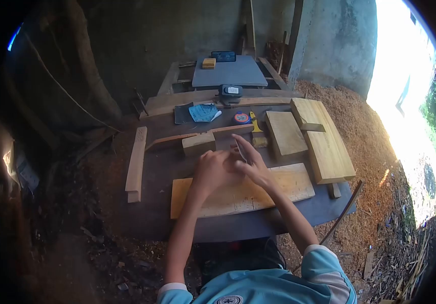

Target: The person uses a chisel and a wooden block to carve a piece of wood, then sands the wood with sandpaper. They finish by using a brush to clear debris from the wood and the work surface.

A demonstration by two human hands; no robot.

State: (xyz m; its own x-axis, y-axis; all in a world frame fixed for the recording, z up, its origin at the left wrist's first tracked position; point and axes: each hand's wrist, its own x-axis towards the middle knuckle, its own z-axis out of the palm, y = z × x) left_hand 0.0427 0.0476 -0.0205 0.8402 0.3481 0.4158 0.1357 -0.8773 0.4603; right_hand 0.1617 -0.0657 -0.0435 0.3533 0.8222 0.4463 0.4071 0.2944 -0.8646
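Observation:
My left hand is held over a pale wooden board, back of the hand up, its fingers mostly hidden. Close beside it, my right hand is raised with its thumb and fingers around a thin, flat, dark-edged piece, too small to name surely. The board lies across the front of the dark table. Just beyond my left hand sits a small wooden block, in front of a long angled wooden strip. A brush with a yellow handle lies beyond my right hand.
Thick wooden blocks and a notched slab occupy the right side. A wooden bar stands at left. Behind are a round tape measure, blue sheet and black device. Sawdust covers the ground at right.

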